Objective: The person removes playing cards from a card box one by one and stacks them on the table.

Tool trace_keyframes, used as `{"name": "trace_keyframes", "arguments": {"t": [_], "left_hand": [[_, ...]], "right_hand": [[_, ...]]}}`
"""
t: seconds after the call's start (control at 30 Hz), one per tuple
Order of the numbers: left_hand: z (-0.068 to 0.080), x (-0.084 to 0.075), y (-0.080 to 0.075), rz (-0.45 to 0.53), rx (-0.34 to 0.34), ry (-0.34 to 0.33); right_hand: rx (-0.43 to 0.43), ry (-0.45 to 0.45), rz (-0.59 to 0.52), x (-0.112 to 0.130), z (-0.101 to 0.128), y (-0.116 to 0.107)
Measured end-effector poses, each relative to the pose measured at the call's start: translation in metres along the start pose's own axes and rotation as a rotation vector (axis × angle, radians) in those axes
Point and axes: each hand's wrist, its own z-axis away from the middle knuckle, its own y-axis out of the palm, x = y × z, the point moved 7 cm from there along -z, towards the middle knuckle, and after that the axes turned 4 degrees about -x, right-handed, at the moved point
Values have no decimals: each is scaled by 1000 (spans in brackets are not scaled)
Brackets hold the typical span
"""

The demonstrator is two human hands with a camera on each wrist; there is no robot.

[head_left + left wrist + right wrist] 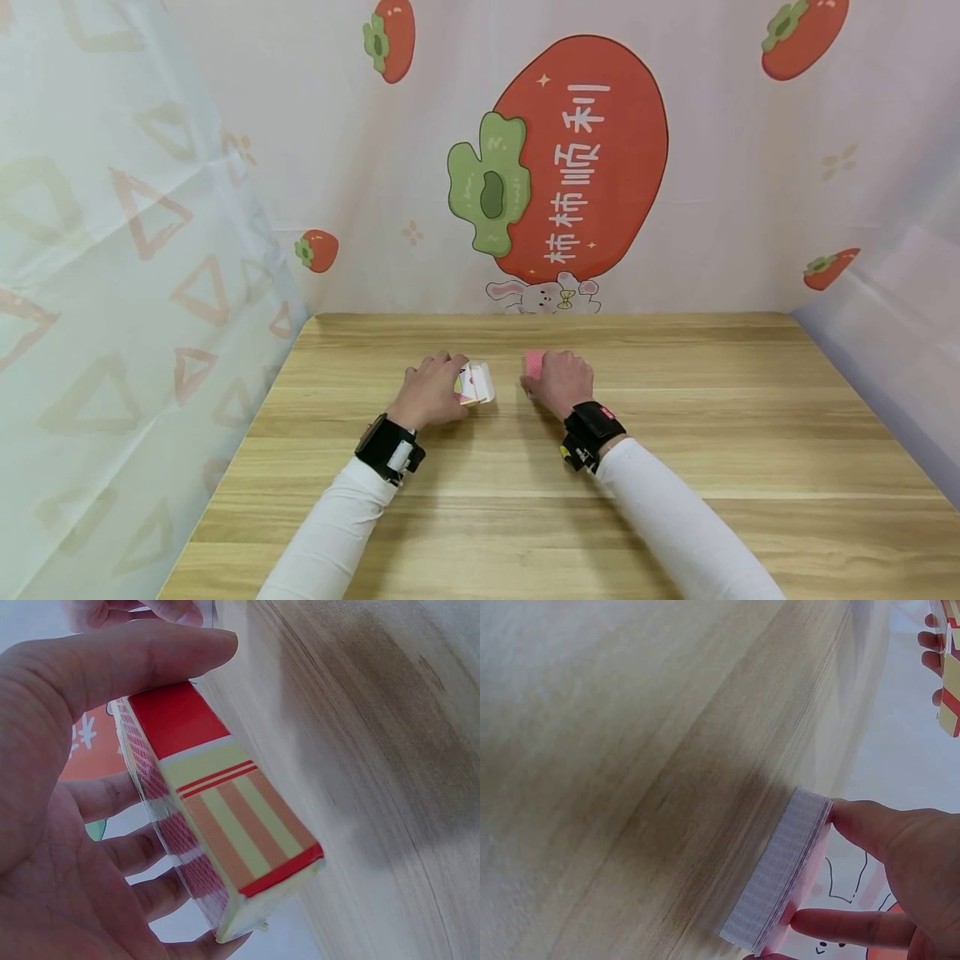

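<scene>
My left hand [429,392] grips a small playing-card box [232,817] between the thumb on one narrow end and the fingers along the far side and other end. Red, cream and orange stripes run along its narrow side, and the broad side has a red crosshatch pattern. In the head view, its white flap [484,382] stands open toward the right hand. My right hand [566,383] holds a squared stack of playing cards [780,870] by its edges, thumb at one end and fingers at the other. The stack's pink patterned back faces up, close over the table.
The wooden table [495,517] runs back to a white curtain [360,167] printed with persimmons and a rabbit. Another patterned curtain [112,292] hangs along the left side. Black straps with small cameras [592,433] sit on both wrists.
</scene>
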Motion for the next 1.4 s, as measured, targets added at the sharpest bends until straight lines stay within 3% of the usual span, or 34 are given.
{"name": "trace_keyframes", "arguments": {"t": [0.3, 0.43, 0.5, 0.6, 0.7, 0.8, 1.0, 1.17, 1.4], "left_hand": [[0, -3, -1, 12, 2, -9], [0, -5, -1, 12, 2, -3], [0, -6, -1, 9, 2, -1], [0, -7, -1, 2, 6, -2], [0, -7, -1, -3, 5, 2], [0, -8, -1, -1, -7, 11], [-1, -11, -3, 0, -30, 34], [0, -16, -7, 12, -45, 66], [0, -24, -10, 10, -40, 87]], "right_hand": [[-7, 16, -7, -5, 0, -3], [-76, -23, -51, 1, 1, -12], [-136, -100, -114, 11, 4, -19], [-181, -284, -272, 32, 10, -29], [-125, -466, -445, 54, 18, -33], [-26, -536, -526, 68, 25, -33], [69, -445, -512, 70, 23, -25], [124, -358, -575, 65, 19, -17], [119, -257, -587, 58, 14, -14]]}}
